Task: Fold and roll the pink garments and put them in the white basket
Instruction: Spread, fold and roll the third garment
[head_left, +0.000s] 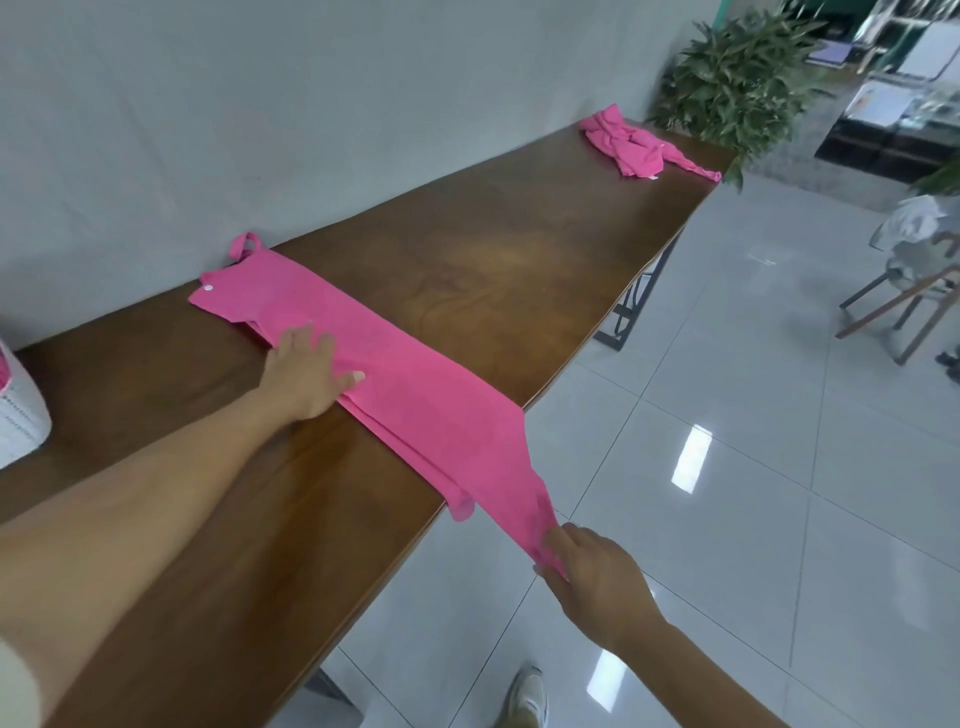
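pink garment (415, 405) folded into a long strip; left hand (301, 376) spread on it, right hand (597, 582) pinches its end.

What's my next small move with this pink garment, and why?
Probably bring the end your right hand grips up onto the table and start rolling: the pink garment is already a folded strip, pressed flat by your left hand, its end overhanging.

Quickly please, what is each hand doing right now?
Left hand: open, pressing flat on the folded pink garment on the table.
Right hand: closed, gripping that garment's end beyond the table edge.
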